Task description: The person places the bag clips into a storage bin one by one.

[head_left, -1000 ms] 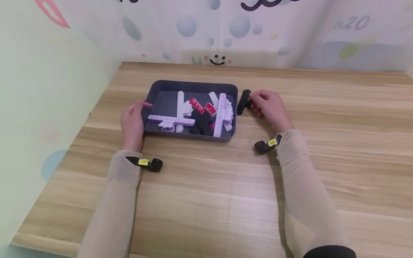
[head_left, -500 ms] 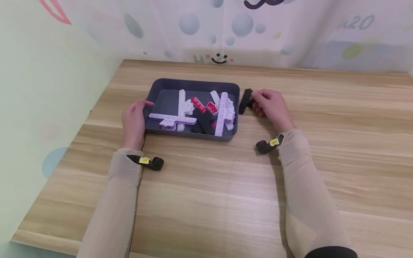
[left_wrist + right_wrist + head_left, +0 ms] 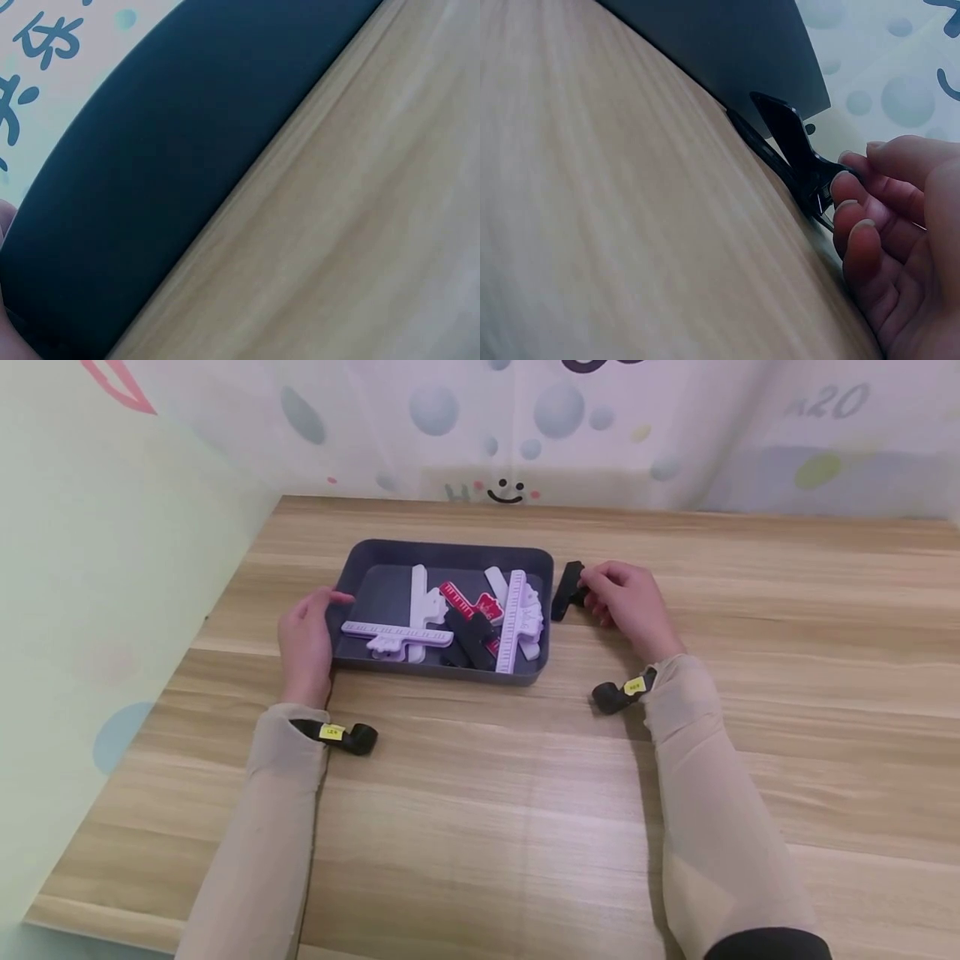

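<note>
A dark grey tray [image 3: 442, 672] holds several clips. My left hand [image 3: 306, 639] grips its left end, one digit lying over the rim; in the left wrist view only slivers of that hand [image 3: 10, 337] show beside the tray's wall [image 3: 172, 142]. Just right of the tray, my right hand [image 3: 626, 606] pinches the handle end of a black clip [image 3: 567, 591]. The right wrist view shows this clip [image 3: 784, 127] low on the table, its two long plates spread apart, with the fingertips [image 3: 847, 184] at its handle. Part of the handle is hidden by the fingers.
Inside the tray lie purple clips [image 3: 397, 633], white clips [image 3: 418, 597], red clips [image 3: 459, 599] and a black clip [image 3: 472, 639], some overlapping. The wooden table [image 3: 480, 793] meets a printed curtain [image 3: 675, 435] at the back and a pale wall [image 3: 150, 527] at the left.
The view shifts slightly with the head. Both hands, the tray and the black clip keep the same places relative to each other.
</note>
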`<state>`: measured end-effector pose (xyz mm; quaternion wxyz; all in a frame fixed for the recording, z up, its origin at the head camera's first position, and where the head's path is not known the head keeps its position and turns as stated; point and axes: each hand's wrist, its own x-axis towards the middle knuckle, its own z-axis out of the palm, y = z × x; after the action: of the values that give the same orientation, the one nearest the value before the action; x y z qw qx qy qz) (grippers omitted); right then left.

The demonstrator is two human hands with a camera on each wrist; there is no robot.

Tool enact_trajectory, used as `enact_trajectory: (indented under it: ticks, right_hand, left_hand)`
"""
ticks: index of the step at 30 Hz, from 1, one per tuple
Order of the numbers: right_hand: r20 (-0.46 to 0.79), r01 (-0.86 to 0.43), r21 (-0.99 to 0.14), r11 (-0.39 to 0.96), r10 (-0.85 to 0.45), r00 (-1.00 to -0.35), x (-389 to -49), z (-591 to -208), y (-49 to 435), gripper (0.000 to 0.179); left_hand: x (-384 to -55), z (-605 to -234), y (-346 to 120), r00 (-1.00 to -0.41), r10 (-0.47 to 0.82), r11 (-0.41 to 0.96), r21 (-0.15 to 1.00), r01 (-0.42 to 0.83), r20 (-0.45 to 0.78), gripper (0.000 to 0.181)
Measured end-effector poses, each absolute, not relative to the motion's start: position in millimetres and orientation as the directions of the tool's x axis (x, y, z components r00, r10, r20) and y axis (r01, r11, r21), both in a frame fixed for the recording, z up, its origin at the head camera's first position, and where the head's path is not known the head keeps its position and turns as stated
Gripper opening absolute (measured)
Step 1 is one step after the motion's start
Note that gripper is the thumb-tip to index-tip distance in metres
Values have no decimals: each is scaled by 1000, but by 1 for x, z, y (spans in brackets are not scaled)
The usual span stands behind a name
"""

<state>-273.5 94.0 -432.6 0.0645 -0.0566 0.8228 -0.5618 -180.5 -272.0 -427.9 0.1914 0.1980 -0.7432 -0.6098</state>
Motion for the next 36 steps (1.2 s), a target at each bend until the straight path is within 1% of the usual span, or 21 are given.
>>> enact_trajectory:
  ticks: [15,28,36]
  right_hand:
    - [-35,-33,-930,366,-177,-984,-273,-434,94,35]
    - [-18,-63,-911,407,-192,-981,-273,-435,93,42]
    - [-10,-64,-920,387,-186,-982,-274,-436,94,40]
  left_hand:
    - [-178,-430,-272,-854,-519,203,976,-74,43,35]
    - [-178,-430,-274,-850,-524,217,973,-71,55,35]
    - [-179,-429,-273,-851,-522,236,969,-76,60,35]
